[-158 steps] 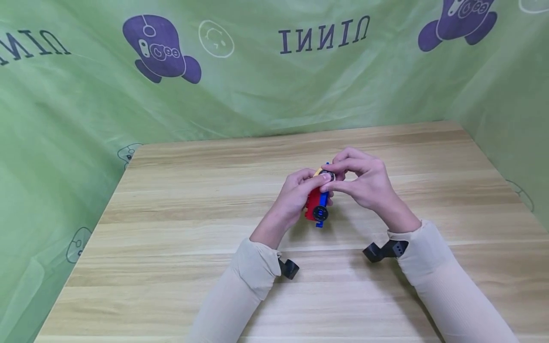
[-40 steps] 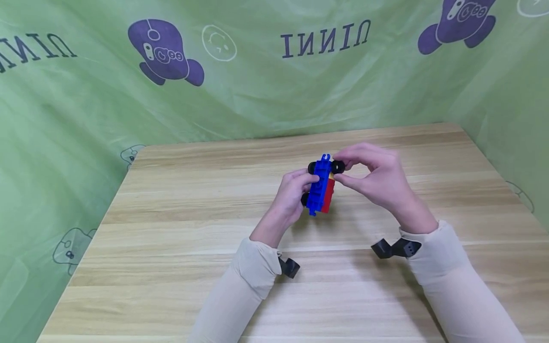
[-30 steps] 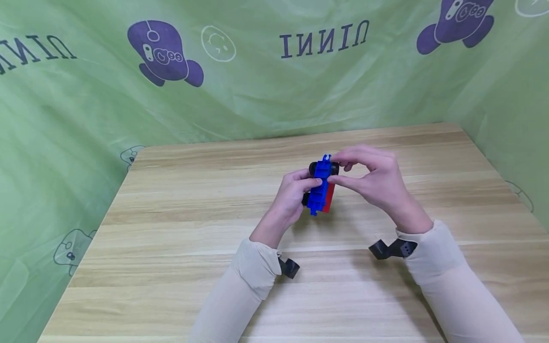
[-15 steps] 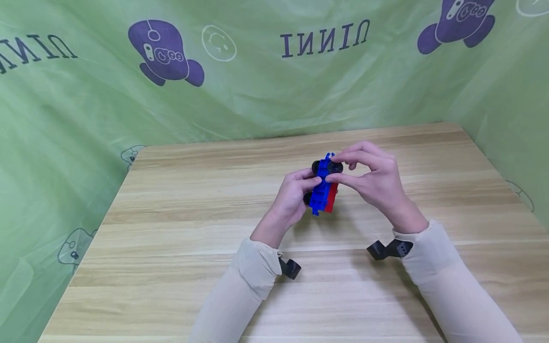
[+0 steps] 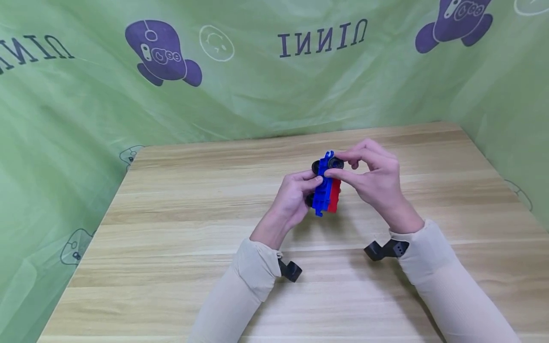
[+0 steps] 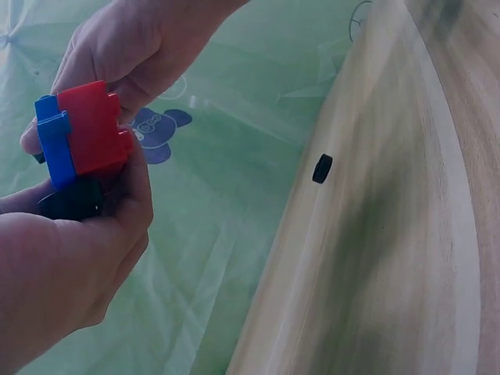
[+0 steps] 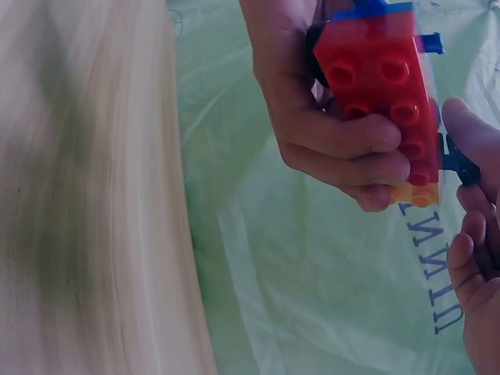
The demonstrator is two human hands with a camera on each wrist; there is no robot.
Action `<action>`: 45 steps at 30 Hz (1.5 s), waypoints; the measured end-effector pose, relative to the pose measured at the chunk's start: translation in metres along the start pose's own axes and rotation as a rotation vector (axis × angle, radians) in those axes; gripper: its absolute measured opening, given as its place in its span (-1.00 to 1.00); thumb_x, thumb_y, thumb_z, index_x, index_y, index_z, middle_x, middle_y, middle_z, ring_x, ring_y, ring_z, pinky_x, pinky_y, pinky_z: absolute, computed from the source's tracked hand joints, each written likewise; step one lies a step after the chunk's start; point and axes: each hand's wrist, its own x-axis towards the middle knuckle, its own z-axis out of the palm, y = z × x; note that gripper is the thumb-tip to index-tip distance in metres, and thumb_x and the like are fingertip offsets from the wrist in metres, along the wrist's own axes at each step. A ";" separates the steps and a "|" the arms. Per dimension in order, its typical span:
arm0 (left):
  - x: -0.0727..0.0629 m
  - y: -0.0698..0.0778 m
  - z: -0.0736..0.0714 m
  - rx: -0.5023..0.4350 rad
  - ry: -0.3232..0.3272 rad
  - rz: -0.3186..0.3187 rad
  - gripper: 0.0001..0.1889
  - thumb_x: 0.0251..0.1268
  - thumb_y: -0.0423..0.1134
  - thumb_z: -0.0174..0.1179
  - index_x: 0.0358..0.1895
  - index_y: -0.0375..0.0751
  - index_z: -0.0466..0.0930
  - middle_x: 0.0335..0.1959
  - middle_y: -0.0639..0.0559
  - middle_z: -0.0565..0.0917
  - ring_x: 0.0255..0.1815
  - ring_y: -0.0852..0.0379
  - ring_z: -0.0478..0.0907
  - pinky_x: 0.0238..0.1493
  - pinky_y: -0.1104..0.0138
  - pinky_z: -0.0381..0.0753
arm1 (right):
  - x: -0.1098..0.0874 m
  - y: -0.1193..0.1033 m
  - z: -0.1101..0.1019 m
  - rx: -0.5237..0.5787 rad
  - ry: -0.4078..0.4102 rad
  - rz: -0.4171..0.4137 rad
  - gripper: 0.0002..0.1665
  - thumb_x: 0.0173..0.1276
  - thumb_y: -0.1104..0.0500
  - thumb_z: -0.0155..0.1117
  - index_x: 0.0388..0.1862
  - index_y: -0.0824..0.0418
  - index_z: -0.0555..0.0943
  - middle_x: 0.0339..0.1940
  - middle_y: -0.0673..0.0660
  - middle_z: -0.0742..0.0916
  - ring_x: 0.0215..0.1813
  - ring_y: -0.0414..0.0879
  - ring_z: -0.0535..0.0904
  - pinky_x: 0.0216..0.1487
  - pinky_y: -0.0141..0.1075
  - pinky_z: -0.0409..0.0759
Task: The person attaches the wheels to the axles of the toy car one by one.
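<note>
A toy car (image 5: 322, 193) made of building blocks is held above the table, its blue underside turned toward the head camera. Red studded blocks (image 7: 379, 78) sit on its blue base, with a yellow block (image 7: 414, 195) at one end. My left hand (image 5: 293, 197) grips the car from the left side, thumb against the underside, fingers wrapped over the studs. My right hand (image 5: 377, 174) pinches a black wheel (image 5: 336, 163) at the car's far right corner, thumb on the near side and index finger on the far side. Other black wheels (image 5: 315, 166) are on the left side.
A loose black tyre (image 6: 322, 169) lies on the wooden table (image 5: 171, 228) near its edge in the left wrist view. A green printed cloth (image 5: 249, 95) hangs behind the table and along its sides. Dark wrist cameras (image 5: 291, 270) stick out from both sleeves.
The car has turned from side-on to showing its underside. Since about a second ago it has shifted slightly right, and the right thumb has moved over the base beside the wheel.
</note>
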 end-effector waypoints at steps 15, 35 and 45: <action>-0.009 0.008 -0.004 0.026 -0.056 0.011 -0.59 0.46 -0.45 -0.01 0.27 -0.63 0.44 0.01 -0.36 0.71 -0.26 0.05 0.74 -0.03 0.12 0.76 | 0.001 -0.005 0.006 0.130 -0.017 -0.037 -0.44 0.03 0.04 0.60 -0.31 0.58 0.72 -0.35 0.01 0.67 -0.34 -0.09 0.40 -0.32 -0.53 0.44; -0.003 0.003 0.000 0.065 -0.152 0.030 -0.54 0.44 -0.45 -0.09 0.32 -0.63 0.37 -0.19 -0.03 0.75 -0.23 0.21 0.66 -0.08 0.35 0.60 | 0.001 -0.008 0.011 -0.141 0.009 -0.193 -0.42 0.17 -0.15 0.51 -0.34 0.43 0.78 -0.45 0.29 0.63 -0.28 -0.20 0.55 -0.22 -0.55 0.45; 0.000 0.000 -0.002 0.274 -0.102 0.051 -0.63 0.35 -0.38 0.24 0.18 -0.46 0.59 -0.01 -0.19 0.76 -0.11 0.23 0.69 0.06 0.39 0.60 | 0.000 -0.004 0.006 -0.277 -0.031 -0.208 -0.42 0.22 -0.20 0.45 -0.35 0.36 0.78 -0.50 0.24 0.62 -0.44 -0.08 0.39 -0.29 -0.51 0.32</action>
